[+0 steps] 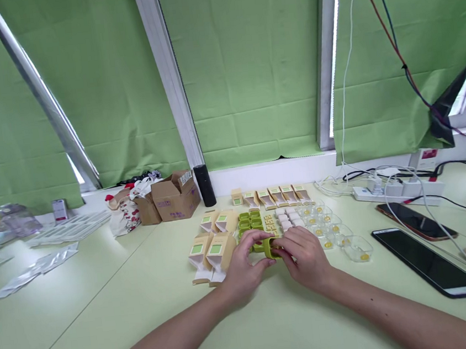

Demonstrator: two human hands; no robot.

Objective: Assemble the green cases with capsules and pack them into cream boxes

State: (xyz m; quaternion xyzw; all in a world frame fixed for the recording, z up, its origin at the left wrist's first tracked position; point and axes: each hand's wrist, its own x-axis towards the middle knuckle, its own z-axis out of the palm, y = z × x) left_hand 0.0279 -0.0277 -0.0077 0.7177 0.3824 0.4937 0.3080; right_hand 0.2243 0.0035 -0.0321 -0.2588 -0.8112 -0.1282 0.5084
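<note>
My left hand (pixel 245 265) is closed around the side of a small olive-green square cup (pixel 270 247), tipped so its mouth faces right. The fingers of my right hand (pixel 306 255) reach into that mouth; whether they pinch anything inside is hidden. Just behind my hands stand more green cups (pixel 250 220) in rows. Beside them lie small yellow pieces (pixel 270 224) and white rounded blocks (pixel 289 217). Clear plastic covers with yellow spots (pixel 358 249) spread to the right. To the left are open cream cardboard boxes (pixel 222 249) with green squares.
More cream boxes (pixel 277 196) line the back. A brown carton (pixel 176 196) and black cylinder (pixel 205 185) stand at the back left. On the right lie phones (pixel 431 260), a power strip (pixel 399 191) and tangled cables. Flat plastic bags (pixel 37 269) rest on the left.
</note>
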